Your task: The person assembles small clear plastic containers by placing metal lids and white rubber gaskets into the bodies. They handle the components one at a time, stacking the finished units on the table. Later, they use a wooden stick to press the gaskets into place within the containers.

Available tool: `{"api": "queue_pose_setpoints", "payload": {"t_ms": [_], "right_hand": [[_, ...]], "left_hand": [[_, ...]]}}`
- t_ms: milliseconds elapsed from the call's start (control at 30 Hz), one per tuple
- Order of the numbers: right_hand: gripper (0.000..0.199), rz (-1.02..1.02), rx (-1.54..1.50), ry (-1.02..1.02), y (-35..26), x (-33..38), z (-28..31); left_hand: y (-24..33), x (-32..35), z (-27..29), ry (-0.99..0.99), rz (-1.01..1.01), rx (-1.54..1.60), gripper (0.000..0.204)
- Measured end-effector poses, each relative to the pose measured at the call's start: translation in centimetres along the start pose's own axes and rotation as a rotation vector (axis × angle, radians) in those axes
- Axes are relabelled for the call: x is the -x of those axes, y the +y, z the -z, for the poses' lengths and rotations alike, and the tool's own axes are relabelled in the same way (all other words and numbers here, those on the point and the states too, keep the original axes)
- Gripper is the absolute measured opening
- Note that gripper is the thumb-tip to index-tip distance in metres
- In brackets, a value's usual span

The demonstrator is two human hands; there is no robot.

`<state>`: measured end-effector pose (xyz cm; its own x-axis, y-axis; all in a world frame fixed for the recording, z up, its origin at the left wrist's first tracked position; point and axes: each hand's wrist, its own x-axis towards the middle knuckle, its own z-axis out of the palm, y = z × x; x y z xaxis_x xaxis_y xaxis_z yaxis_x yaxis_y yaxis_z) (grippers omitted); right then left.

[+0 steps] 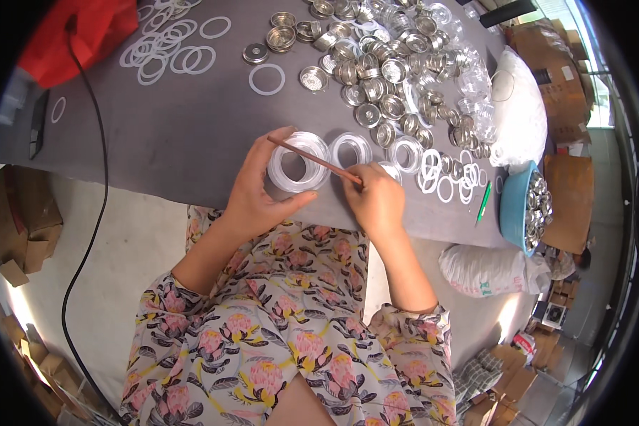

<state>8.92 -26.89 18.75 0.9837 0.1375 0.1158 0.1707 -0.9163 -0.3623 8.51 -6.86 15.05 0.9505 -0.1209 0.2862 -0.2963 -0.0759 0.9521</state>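
My left hand (254, 195) is curled round the side of a transparent round plastic piece with a ring-shaped rim (321, 150) at the table's near edge. In my right hand (378, 202) is a thin brown stick (307, 155), pinched near its lower end. The stick slants up and left across the top of the plastic piece; whether it touches the rim I cannot tell. Beside it, to the right, stand another transparent round piece (366, 145) and a stack of white rings (417, 149). A further pale round piece is partly hidden behind my right hand.
Metal caps (392, 69) are heaped at the far right, with loose white rings (165, 42) at the far left. A blue basin (511, 213) of metal parts and a green pen (483, 201) lie right. A black cable (105, 142) crosses the left side. White sacks and cardboard boxes stand around.
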Motion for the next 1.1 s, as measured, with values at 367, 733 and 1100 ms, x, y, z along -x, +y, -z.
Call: {"api": "queue_pose_setpoints", "payload": {"t_ms": [367, 733, 1100], "right_hand": [[0.019, 0.317, -0.45, -0.069, -3.5, -1.0, 5.2], [0.054, 0.171, -1.722, 0.182, -2.6, -2.3, 6.0], [0.059, 0.04, -1.956, 0.032, -5.3, -3.7, 5.3]], "left_hand": [[1.2, -0.8, -0.2, 0.014, -0.094, 0.009, 0.082], [-0.4, -1.8, 0.8, -0.118, -0.156, 0.212, 0.079], [-0.5, -1.9, -0.3, -0.061, -0.124, 0.261, 0.084]]}}
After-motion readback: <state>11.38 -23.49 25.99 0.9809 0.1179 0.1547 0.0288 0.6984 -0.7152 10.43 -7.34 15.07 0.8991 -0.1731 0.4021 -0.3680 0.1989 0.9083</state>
